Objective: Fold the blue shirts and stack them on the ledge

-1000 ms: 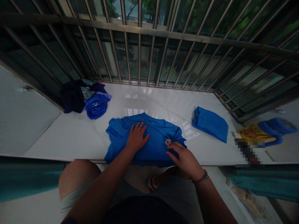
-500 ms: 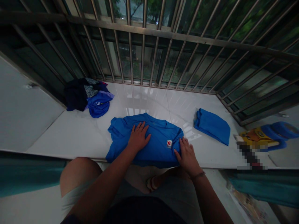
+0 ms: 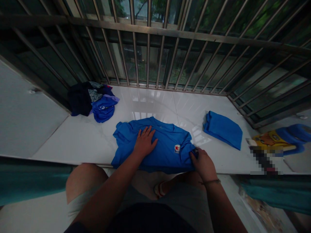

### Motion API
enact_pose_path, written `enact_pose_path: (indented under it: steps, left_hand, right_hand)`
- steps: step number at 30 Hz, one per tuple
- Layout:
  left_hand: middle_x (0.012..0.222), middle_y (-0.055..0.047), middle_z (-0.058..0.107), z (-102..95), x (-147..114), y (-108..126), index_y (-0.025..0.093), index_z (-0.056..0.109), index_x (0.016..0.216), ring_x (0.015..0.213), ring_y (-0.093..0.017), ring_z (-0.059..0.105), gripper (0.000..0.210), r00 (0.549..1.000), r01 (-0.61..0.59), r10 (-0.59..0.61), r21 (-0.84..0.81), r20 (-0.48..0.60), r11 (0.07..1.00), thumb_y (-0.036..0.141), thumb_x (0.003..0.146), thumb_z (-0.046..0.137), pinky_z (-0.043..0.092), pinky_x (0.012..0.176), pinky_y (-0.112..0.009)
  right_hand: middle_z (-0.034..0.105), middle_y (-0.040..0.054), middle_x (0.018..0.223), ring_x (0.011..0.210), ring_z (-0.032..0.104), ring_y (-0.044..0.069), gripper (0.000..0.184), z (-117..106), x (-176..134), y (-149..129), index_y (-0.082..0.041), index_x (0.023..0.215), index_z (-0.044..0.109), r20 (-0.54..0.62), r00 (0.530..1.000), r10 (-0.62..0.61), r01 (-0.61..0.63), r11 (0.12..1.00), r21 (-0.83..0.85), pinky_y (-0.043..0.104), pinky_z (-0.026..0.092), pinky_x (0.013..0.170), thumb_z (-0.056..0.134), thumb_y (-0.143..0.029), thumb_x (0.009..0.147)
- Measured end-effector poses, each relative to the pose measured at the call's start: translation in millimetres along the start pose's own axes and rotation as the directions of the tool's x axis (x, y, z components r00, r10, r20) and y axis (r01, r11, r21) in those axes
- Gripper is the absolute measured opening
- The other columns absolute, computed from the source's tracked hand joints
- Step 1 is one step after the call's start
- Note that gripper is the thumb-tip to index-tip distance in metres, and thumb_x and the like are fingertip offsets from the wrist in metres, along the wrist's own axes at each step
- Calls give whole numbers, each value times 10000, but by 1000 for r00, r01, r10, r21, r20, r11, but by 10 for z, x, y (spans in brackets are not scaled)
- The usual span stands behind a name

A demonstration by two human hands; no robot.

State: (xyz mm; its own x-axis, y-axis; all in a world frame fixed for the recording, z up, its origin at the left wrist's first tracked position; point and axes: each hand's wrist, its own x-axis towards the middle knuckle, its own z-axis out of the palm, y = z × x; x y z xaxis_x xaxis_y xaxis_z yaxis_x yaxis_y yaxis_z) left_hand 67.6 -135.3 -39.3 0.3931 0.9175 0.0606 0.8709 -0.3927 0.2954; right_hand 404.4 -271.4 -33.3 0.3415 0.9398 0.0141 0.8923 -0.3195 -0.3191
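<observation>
A blue T-shirt [image 3: 165,139] with a small white and red chest badge lies spread on the white ledge, its neckline toward the window and its lower part at the front edge. My left hand [image 3: 145,142] rests flat on the shirt's middle, fingers spread. At the shirt's right side, my right hand [image 3: 202,161] pinches the fabric between thumb and fingers, lifting a small fold there. A folded blue garment [image 3: 223,130] lies to the right, apart from both hands.
A heap of dark and blue clothes [image 3: 103,108] sits at the ledge's left end. Metal window bars [image 3: 155,30] rise along the back. A yellow and blue container [image 3: 274,139] lies at the right, near a blurred-out patch. Green curtains [image 3: 34,181] hang below the ledge [image 3: 85,142].
My right hand has gone from lying flat on the shirt's right side to gripping its edge, shifting slightly right. My left hand stays in place on the shirt.
</observation>
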Motion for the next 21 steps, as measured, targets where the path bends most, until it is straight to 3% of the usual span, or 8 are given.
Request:
enact_pose_path:
  steps: [2, 5, 10, 15, 18, 21]
  left_hand:
    - [1877, -87, 398, -12, 0, 11, 269, 542, 1736, 1760, -334, 341, 651, 1000, 10, -11, 14, 6, 1000, 562, 1157, 481, 230, 1458, -649]
    - [1880, -71, 396, -30, 0, 23, 289, 542, 1735, 1762, -330, 338, 645, 1000, 10, -11, 29, 11, 1000, 565, 1154, 488, 230, 1462, -635]
    - [1875, -73, 408, -45, -7, 28, 281, 546, 1733, 1760, -326, 343, 645, 1000, 18, -18, 31, 12, 999, 566, 1158, 482, 231, 1465, -619]
    - [1871, -79, 416, -22, -5, 10, 270, 546, 1733, 1759, -332, 343, 648, 1000, 10, -11, 24, 6, 1000, 561, 1158, 486, 236, 1461, -625]
    - [1871, -74, 418, -20, -3, 9, 281, 547, 1733, 1758, -337, 345, 643, 1000, 13, -14, 29, 5, 999, 555, 1153, 500, 240, 1460, -621]
    - [1870, -79, 419, -32, -6, 17, 271, 555, 1727, 1754, -335, 354, 640, 1000, 18, -18, 27, 6, 999, 552, 1156, 494, 244, 1458, -628]
  right_hand:
    - [824, 177, 1157, 1050, 806, 329, 456, -55, 16, 36, -159, 1366, 771, 54, 996, 64, -66, 998, 26, 404, 599, 908, 581, -444, 1065]
    - [839, 137, 1045, 982, 813, 303, 397, -148, 6, 36, -199, 1244, 803, 19, 988, 153, -154, 985, 80, 361, 565, 846, 576, -471, 1064]
    - [819, 113, 915, 872, 789, 297, 420, -188, -33, 23, -227, 1091, 787, -49, 984, 170, -160, 974, 159, 357, 521, 753, 547, -570, 1058]
    - [816, 153, 1059, 943, 776, 303, 426, -91, -27, -2, -224, 1052, 757, -115, 993, -10, 37, 971, 237, 421, 600, 888, 544, -593, 1049]
    - [801, 190, 1290, 1208, 765, 342, 397, 13, -54, -56, -236, 1072, 741, -108, 976, -189, 210, 945, 250, 504, 597, 1091, 551, -584, 1087]
    - [716, 233, 1527, 1469, 661, 395, 387, 151, -107, -104, -230, 1161, 729, -79, 945, -316, 326, 918, 228, 609, 534, 1226, 593, -585, 1089]
